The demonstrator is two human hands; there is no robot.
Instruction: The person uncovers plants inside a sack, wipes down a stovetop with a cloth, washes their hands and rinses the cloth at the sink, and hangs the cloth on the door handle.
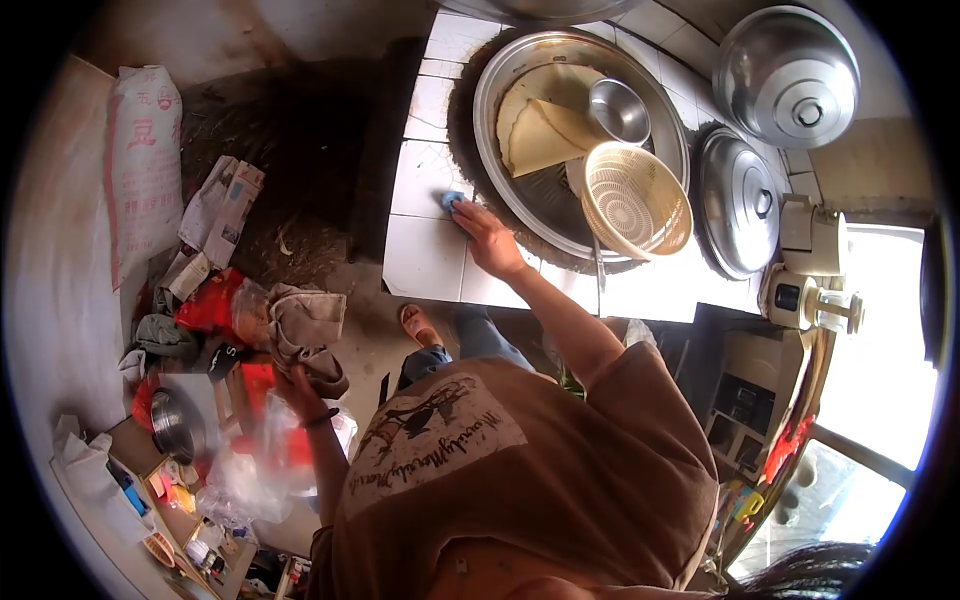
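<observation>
My right hand [487,238] reaches over the white tiled counter [425,240], its fingertips on a small blue crumpled thing [452,200] pressed to the tiles. Whether that is a rag or a sponge is too small to tell. Down at my left side, my left hand [297,388] is closed on a brown-grey cloth [305,330] that bunches above the fingers. Beside my right hand sits a large round metal pan [500,170] set into the counter. Folded flat sheets of pale dough or pancake [545,140], a small metal bowl [619,111] and a cream plastic colander [640,200] rest in it.
Metal lids [740,205] and a big domed metal lid [787,75] stand to the right, near a cream appliance [800,295]. A white printed sack [146,180] leans on the left wall. Flattened cardboard [222,210], plastic bags [245,490] and a metal pot [178,425] clutter the left side.
</observation>
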